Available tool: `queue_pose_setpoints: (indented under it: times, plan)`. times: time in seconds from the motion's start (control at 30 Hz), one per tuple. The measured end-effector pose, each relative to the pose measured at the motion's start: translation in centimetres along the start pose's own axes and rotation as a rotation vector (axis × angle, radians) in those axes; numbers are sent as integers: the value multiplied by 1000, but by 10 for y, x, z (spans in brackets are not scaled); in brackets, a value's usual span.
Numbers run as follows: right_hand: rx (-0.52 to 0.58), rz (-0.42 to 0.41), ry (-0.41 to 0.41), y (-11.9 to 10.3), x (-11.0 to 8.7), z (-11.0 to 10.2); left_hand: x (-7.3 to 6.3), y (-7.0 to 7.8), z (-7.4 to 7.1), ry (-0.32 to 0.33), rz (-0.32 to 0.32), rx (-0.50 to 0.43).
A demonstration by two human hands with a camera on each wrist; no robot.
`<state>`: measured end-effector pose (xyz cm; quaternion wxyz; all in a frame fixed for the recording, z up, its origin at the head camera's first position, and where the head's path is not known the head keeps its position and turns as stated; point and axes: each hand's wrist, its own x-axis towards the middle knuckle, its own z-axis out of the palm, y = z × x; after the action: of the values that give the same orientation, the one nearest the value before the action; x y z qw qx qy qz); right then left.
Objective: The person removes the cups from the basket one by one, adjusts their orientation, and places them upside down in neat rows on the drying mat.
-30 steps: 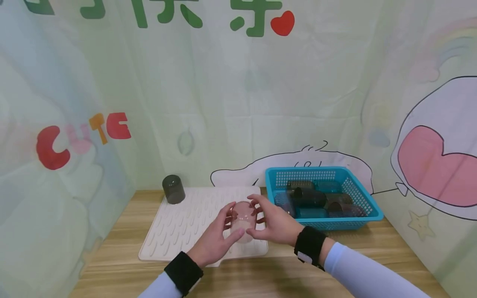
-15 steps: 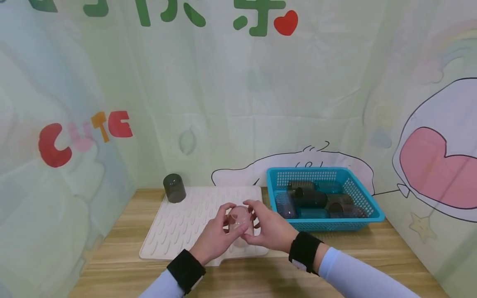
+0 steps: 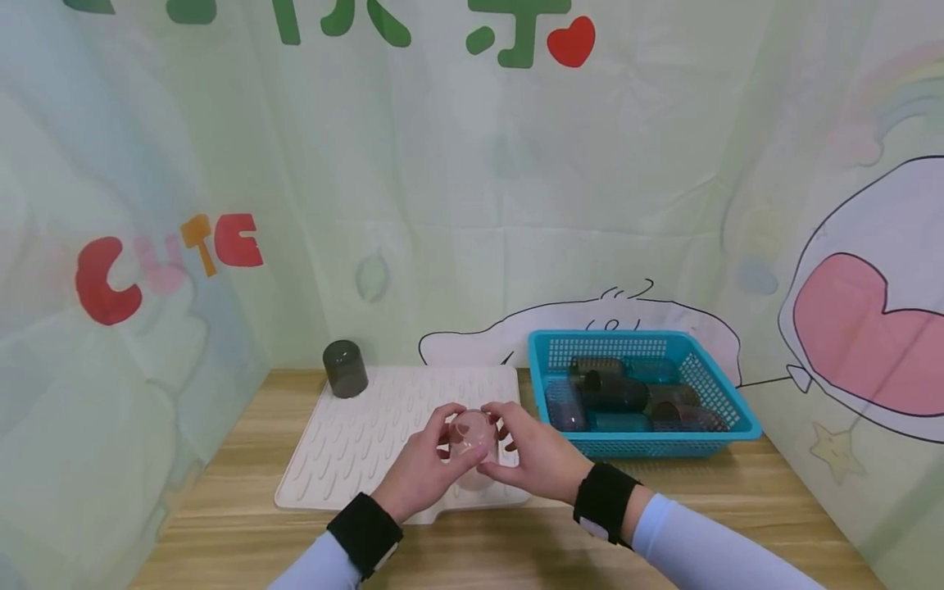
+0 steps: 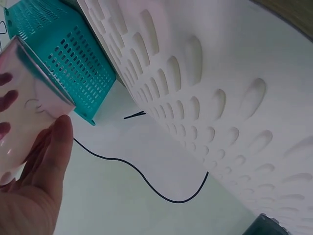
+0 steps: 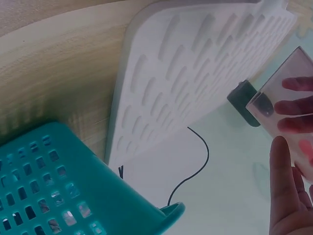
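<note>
A translucent pink cup (image 3: 472,428) is held between both hands over the front right part of a white draining mat (image 3: 332,471). My left hand (image 3: 422,469) grips its left side, thumb in front. From the right, my right hand (image 3: 544,456) grips the same cup with curled fingers and thumb. In the left wrist view the cup's rim (image 4: 46,73) faces the mat. Fingers of the far hand show through the pink wall (image 5: 288,73) in the right wrist view. A dark grey cup (image 3: 345,370) stands bottom up on the mat's back left corner.
Right of the mat, a teal plastic basket (image 3: 642,438) holds several dark and teal cups (image 3: 615,390) lying on their sides. Wood-grain tabletop (image 3: 664,508) runs in front. A printed cloth backdrop (image 3: 457,205) hangs close behind and along both sides.
The right hand has shifted slightly left and down, and the pink cup has moved a little left with it. Over the last half second, hands and cup have barely moved.
</note>
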<state>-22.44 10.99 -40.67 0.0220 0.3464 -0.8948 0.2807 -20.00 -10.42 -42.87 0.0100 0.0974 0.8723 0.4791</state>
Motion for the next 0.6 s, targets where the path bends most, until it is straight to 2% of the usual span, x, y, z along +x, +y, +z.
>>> queue_pose_setpoints:
  times: [0.27,0.43,0.6]
  plan:
    - [-3,41,-3,9,-4,4,4,-6,-3,52,5,38]
    - [-19,87,-50,13,-7,6,8,-11,-8,90,7,51]
    - [-63,83,-112,17,-10,11,11,-15,-13,122,-10,62]
